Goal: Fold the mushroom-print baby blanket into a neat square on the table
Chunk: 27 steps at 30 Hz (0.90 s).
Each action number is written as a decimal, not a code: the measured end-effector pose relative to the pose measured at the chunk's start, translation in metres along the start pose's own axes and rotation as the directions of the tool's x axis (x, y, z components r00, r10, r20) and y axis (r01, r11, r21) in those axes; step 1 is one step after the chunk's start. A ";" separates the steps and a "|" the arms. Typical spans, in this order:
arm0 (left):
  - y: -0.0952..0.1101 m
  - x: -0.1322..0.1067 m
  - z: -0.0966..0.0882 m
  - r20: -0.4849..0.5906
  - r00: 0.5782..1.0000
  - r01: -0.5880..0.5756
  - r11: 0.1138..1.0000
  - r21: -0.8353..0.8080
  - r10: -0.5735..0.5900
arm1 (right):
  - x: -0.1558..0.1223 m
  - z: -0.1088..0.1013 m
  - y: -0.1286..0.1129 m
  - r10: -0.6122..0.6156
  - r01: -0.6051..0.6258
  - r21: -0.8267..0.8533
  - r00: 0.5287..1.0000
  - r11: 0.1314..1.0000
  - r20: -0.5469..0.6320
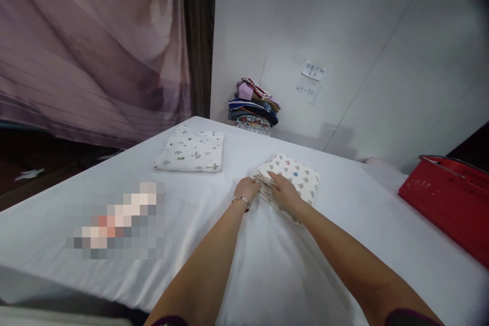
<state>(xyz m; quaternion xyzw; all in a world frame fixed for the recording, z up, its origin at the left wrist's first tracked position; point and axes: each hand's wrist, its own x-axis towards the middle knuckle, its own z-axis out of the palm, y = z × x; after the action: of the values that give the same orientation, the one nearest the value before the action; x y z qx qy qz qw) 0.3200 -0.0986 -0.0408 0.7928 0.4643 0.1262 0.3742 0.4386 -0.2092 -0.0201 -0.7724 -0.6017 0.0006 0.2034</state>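
Note:
A folded cream cloth [305, 175] with a small grey print, one red and one blue figure in it, lies in several layers on the white-covered table [214, 198]. My right hand [284, 193] grips its near left side, thumb on top of the layers. At the cloth's left corner is my left hand [247, 191], a bracelet on its wrist; its fingers are closed on the cloth's edge, the tips partly hidden. Farther left, apart from both hands, a second folded white cloth [194, 150] with a plant-like print lies flat.
A pile of folded clothes [254, 104] stands beyond the table's far edge, against the wall [344, 35]. On the right is a red basket [443, 198] with a metal handle. A blurred-out patch [118, 219] covers something at the left. A pinkish curtain [95, 51] hangs behind.

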 end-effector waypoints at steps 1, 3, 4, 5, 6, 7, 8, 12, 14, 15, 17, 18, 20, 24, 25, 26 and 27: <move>0.000 0.000 0.000 -0.003 1.000 -0.003 1.000 0.001 0.003 | -0.001 0.000 -0.002 -0.020 0.021 -0.032 1.000 0.999 0.021; 0.000 0.001 0.001 -0.012 1.000 -0.009 1.000 0.001 0.009 | -0.002 0.000 -0.005 -0.038 0.041 -0.078 0.999 0.996 0.037; 0.000 0.001 0.001 -0.014 1.000 -0.013 1.000 -0.001 0.013 | -0.002 0.000 -0.006 -0.036 0.039 -0.092 0.999 0.995 0.031; -0.001 0.002 0.001 -0.012 1.000 -0.017 1.000 -0.003 0.017 | -0.003 0.000 -0.007 -0.036 0.038 -0.104 0.999 0.994 0.027; -0.001 0.002 0.001 -0.009 1.000 -0.023 1.000 -0.006 0.023 | -0.003 0.000 -0.008 -0.041 0.044 -0.114 0.999 0.992 0.029; -0.002 0.003 0.001 -0.003 1.000 -0.029 1.000 -0.008 0.029 | -0.003 0.000 -0.008 -0.050 0.054 -0.123 0.998 0.991 0.039; -0.003 0.004 0.001 0.003 0.999 -0.037 0.999 -0.010 0.037 | -0.002 0.001 -0.008 -0.058 0.064 -0.128 0.997 0.990 0.054; -0.007 0.006 -0.002 0.011 0.997 -0.080 0.997 -0.021 0.080 | 0.002 -0.002 -0.002 -0.009 0.011 -0.024 0.998 1.000 0.057; -0.008 0.005 -0.003 0.002 0.995 -0.095 0.995 -0.016 0.095 | 0.005 -0.005 0.003 0.032 -0.034 0.065 0.999 0.997 0.038; -0.008 0.004 -0.003 -0.008 0.995 -0.100 0.995 -0.007 0.100 | 0.006 -0.006 0.006 0.036 -0.039 0.101 0.999 0.994 0.030; -0.006 0.001 -0.003 -0.042 0.992 -0.120 0.993 0.020 0.121 | 0.008 -0.008 0.011 0.011 -0.013 0.149 1.000 0.989 0.010; -0.005 -0.001 -0.003 -0.060 0.987 -0.144 0.989 0.035 0.146 | 0.009 -0.008 0.013 -0.014 0.014 0.167 1.000 0.986 -0.002; -0.002 -0.007 -0.002 -0.080 0.970 -0.223 0.973 0.064 0.228 | 0.010 -0.009 0.016 -0.062 0.064 0.201 0.998 0.977 -0.017; 0.006 -0.018 0.003 -0.030 0.898 -0.432 0.891 0.137 0.440 | 0.013 -0.011 0.019 -0.090 0.092 0.277 0.996 0.957 -0.019; 0.007 -0.019 0.005 0.000 0.874 -0.476 0.858 0.192 0.485 | 0.013 -0.012 0.019 -0.090 0.092 0.289 0.996 0.953 -0.020; 0.008 -0.020 0.007 0.031 0.855 -0.508 0.824 0.251 0.518 | 0.013 -0.013 0.019 -0.089 0.092 0.297 0.996 0.950 -0.023; 0.009 -0.020 0.009 0.059 0.842 -0.527 0.793 0.305 0.537 | 0.013 -0.013 0.019 -0.086 0.090 0.303 0.996 0.949 -0.024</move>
<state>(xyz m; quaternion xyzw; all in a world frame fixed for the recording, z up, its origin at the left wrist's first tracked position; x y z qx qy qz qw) 0.3197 -0.1214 -0.0378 0.9377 0.2422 0.1640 0.1874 0.4631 -0.2047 -0.0106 -0.7042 -0.6273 0.0802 0.3227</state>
